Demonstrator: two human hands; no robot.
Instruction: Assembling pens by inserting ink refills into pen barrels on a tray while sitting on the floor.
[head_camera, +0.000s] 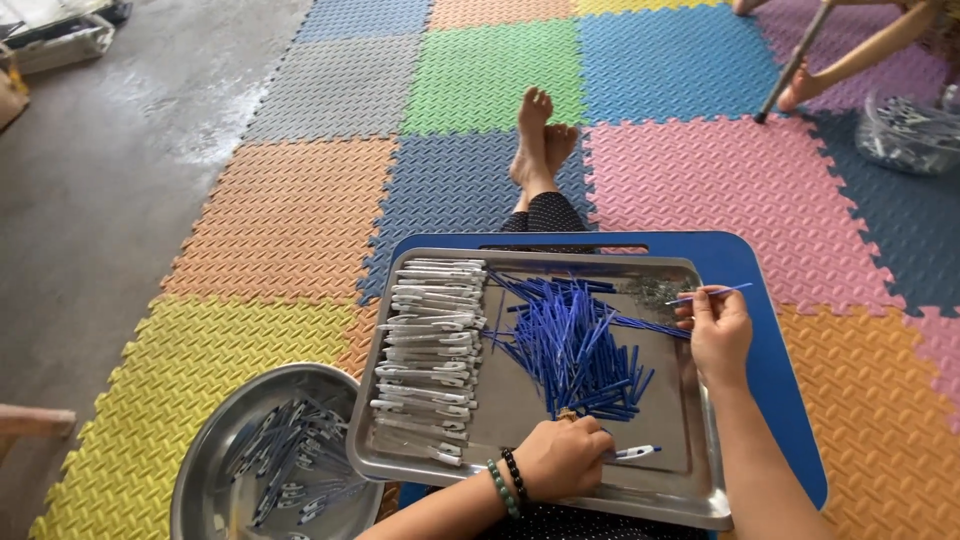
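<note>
Steel tray (690, 490) on a blue desk (770, 290): right hand (718, 335) pinches one blue refill (712, 293); left hand (562, 457) closes round a white barrel (636, 452). Best to align refill with barrel before pushing in.

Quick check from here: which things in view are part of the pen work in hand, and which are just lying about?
In use: metal tray, blue refills, white pen barrels, round bowl, left hand, right hand.

Lying about: clear bag, grey crate.
</note>
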